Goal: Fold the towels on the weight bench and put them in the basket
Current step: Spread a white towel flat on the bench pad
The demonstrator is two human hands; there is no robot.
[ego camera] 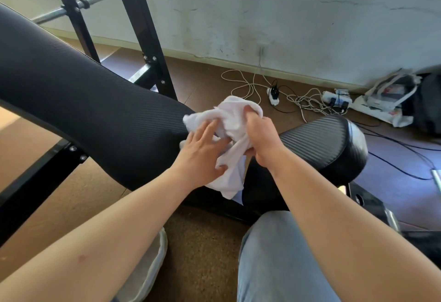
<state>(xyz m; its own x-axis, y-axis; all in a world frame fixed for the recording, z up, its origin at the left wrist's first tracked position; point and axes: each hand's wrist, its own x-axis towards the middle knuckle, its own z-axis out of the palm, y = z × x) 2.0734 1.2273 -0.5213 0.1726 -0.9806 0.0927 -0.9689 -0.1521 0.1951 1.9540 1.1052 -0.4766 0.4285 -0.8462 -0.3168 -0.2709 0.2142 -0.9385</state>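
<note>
A crumpled white towel lies over the gap between the black bench backrest and the bench seat pad. My right hand grips the towel's middle in a fist, with the cloth bunched above and hanging below it. My left hand rests on the towel's left side, fingers straight and spread, thumb under a fold. A pale mesh basket rim shows under my left forearm near the bottom edge; most of it is hidden.
Black bench frame uprights and a steel bar stand behind the backrest. White cables and power strips lie on the brown floor by the wall. Bags sit at the right. My knee in jeans is below.
</note>
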